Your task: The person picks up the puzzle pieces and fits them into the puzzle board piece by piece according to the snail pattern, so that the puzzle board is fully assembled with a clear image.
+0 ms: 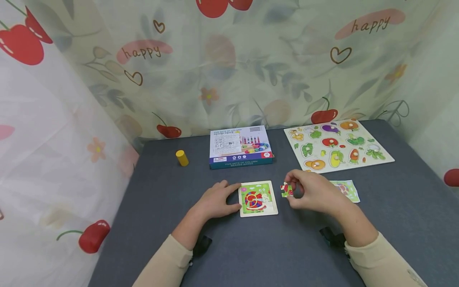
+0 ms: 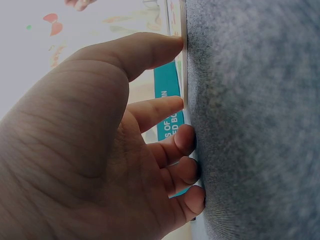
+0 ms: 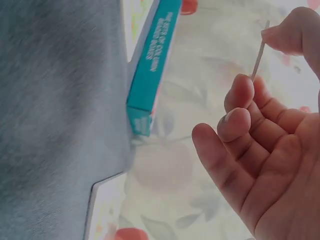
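Note:
A small square jigsaw puzzle tray lies mid-table, showing a red and blue snail-like picture on green, with pale bare wood at its lower right. My left hand touches the tray's left side with thumb and index fingertips, spread apart; its other fingers rest on the table in the left wrist view. Just right of the tray, my right hand pinches a red and green puzzle piece between thumb and fingers. Seen edge-on in the right wrist view, that thin piece is held above the table.
Behind the tray lies a flat bead-set box. A vegetable peg board is at the back right, and a yellow cylinder stands at the back left. Partly behind my right hand lies a printed picture card. A patterned cloth hangs behind.

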`<state>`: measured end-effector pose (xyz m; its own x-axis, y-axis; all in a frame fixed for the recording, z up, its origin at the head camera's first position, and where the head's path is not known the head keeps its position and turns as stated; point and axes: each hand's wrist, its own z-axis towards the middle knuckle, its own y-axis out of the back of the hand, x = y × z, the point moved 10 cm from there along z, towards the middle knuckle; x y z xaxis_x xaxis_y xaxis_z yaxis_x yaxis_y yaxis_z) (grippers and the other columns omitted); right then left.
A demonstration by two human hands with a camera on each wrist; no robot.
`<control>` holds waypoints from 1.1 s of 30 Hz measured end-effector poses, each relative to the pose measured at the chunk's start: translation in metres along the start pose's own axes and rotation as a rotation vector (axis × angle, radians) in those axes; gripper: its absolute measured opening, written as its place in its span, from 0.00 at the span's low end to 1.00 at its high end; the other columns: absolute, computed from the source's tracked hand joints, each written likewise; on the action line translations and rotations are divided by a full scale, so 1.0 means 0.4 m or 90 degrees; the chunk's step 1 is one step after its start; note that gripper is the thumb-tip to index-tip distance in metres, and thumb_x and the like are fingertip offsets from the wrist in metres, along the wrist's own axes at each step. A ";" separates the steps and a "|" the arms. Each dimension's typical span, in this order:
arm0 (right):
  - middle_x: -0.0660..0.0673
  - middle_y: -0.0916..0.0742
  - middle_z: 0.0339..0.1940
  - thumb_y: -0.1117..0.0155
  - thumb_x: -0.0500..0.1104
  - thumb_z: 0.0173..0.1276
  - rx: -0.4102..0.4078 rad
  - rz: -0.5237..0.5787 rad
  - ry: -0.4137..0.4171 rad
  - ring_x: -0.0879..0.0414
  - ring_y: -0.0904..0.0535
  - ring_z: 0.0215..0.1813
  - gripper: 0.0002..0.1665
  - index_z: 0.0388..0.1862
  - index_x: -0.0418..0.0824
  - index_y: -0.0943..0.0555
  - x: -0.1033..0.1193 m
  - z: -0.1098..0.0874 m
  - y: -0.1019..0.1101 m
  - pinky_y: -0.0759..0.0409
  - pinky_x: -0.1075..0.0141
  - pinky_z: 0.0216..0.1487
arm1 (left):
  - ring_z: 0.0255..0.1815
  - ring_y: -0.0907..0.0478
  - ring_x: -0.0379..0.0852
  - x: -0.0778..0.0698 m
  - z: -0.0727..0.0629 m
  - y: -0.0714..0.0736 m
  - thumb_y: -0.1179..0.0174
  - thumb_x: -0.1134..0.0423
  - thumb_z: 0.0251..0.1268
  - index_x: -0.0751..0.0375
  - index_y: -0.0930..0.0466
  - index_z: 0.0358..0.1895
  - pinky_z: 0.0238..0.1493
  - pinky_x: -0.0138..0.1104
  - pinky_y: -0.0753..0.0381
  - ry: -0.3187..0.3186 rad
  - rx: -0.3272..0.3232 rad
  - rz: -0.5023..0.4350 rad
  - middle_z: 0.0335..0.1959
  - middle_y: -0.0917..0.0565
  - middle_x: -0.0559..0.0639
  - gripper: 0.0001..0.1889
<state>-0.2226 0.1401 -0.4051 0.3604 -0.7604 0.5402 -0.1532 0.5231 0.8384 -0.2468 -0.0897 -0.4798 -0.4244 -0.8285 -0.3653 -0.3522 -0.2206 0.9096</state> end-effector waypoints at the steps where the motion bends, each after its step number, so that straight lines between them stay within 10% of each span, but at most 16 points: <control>1: 0.52 0.21 0.31 0.21 0.44 0.53 0.000 0.000 0.002 0.58 0.27 0.30 0.22 0.45 0.45 0.21 0.007 -0.002 0.002 0.28 0.62 0.32 | 0.45 0.32 0.47 0.000 0.000 -0.001 0.36 0.39 0.67 0.44 0.33 0.78 0.42 0.42 0.30 0.000 0.000 0.000 0.47 0.28 0.49 0.38; 33: 0.53 0.24 0.25 0.23 0.49 0.51 0.102 -0.023 0.017 0.61 0.31 0.28 0.19 0.39 0.49 0.21 -0.002 0.044 -0.189 0.33 0.63 0.32 | 0.45 0.32 0.47 0.002 0.002 -0.005 0.37 0.39 0.68 0.45 0.33 0.78 0.43 0.43 0.30 -0.003 0.001 -0.003 0.48 0.27 0.49 0.38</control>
<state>-0.2277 0.0944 -0.4674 0.3930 -0.7658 0.5090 -0.2831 0.4259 0.8594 -0.2474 -0.0895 -0.4820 -0.4265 -0.8251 -0.3705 -0.3553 -0.2239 0.9075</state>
